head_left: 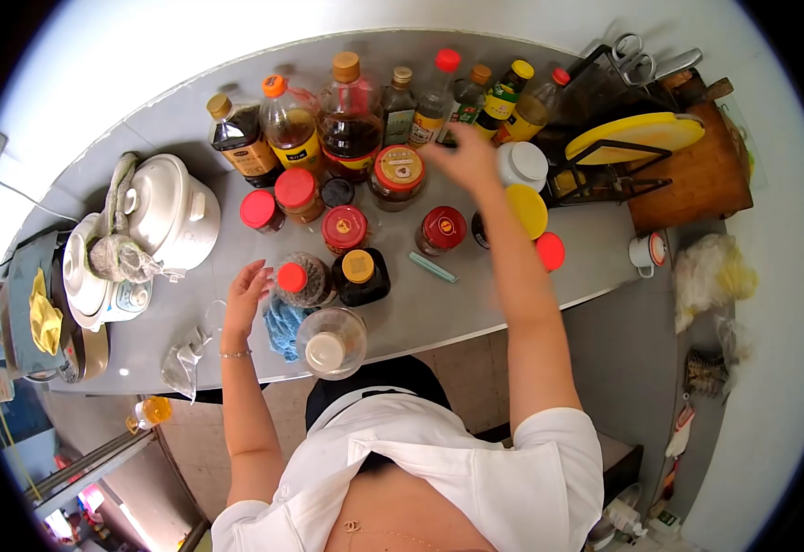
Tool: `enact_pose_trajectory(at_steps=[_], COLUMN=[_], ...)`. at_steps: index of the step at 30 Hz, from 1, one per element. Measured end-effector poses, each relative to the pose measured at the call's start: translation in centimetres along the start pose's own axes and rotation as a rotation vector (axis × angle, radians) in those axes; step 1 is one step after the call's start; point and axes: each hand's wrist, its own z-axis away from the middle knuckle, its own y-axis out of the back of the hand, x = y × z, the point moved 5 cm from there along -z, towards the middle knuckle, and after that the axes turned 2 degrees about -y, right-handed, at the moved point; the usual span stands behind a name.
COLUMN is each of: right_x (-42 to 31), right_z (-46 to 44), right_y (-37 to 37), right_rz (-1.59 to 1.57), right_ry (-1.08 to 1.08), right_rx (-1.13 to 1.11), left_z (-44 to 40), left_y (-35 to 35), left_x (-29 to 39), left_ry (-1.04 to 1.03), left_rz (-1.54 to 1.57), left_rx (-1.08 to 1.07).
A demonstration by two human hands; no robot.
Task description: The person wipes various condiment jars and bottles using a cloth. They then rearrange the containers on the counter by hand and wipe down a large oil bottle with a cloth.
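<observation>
Right hand (pixel 466 160) blurred; its contact with bottles (pixel 434 103) is unclear. Bottle labels (pixel 253 158) too small for reading. Blue cloth (pixel 283 326) partly hidden by clear jar (pixel 332 342).

Counter (pixel 476 304): grey. Cloth (pixel 284 324), near left: blue. Round board (pixel 627 138), far right: yellow, apparently with a paler face. Shirt (pixel 462 460): plain white. Pot (pixel 170 216), left: cream. Folded cloth (pixel 45 317), far left: yellow.

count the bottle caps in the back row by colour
red caps: 2
yellow cap: 1
orange cap: 1
brown or gold caps: 4
total: 8
</observation>
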Motion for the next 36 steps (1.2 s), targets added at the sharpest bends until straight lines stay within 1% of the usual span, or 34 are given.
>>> enact_pose_trajectory(at_steps=[1,2,3,4,7,10,14,17,21,22,25,27,30,33,36], right_x=[3.1,7.6,7.5,10.5,15.7,15.8,11.8,9.0,6.5,6.4,7.4,7.9,10.2,10.3,12.2], right_z=[-1.2,-2.6,-2.0,-2.4,-2.6,-3.1,-3.4,-3.3,-2.8,-2.6,-0.7,2.2,5.9,6.1,3.8], right_y=[2.2,2.7,6.0,5.8,3.5,2.7,1.3,-0.4,-1.3,-0.9,3.2,6.2,5.8,6.3,6.2], right_rz=[-0.033,-0.031,0.261,0.294,0.296,0.275,0.340,0.261,0.151,0.084,0.115,0.241,0.453,0.241,0.264], right_ry=[-0.181,-0.301,-0.478,-0.461,-0.580,-0.529,-0.403,-0.419,-0.337,-0.328,-0.248,-0.237,-0.169,-0.195,-0.229], right_rx=[0.029,-0.001,-0.008,0.029,-0.161,-0.241,-0.321,-0.275,-0.238,-0.241,-0.364,-0.532,-0.658,-0.664,-0.548], left_z=[0.1,0.1,0.2,0.2,0.3,1.2,1.3,1.8,1.7,1.7,1.7,1.5,1.2,0.9,1.2], left_y=[0.1,0.1,0.1,0.1,0.1,-0.2,0.3,0.7,1.1,1.2,1.3,1.3,1.2,0.9,0.7], left_x=[-0.1,-0.2,-0.3,-0.4,-1.0,-0.3,-1.0,-1.0,-1.2,-1.2,-1.1,-1.2,-1.2,-1.3,-1.2], left_ry=[-0.004,0.003,0.009,0.016,0.025,0.031,0.031,0.028,0.021,0.021,0.026,0.028,0.028,0.029,0.028], left_rz=[0.014,0.017,0.020,0.021,-0.002,-0.007,0.021,0.033,0.040,0.035,0.047,0.049,0.045,0.051,0.051], left_rx=[0.003,0.011,0.017,0.023,0.025,0.050,0.048,0.061,0.067,0.075,0.074,0.065,0.056,0.043,0.036])
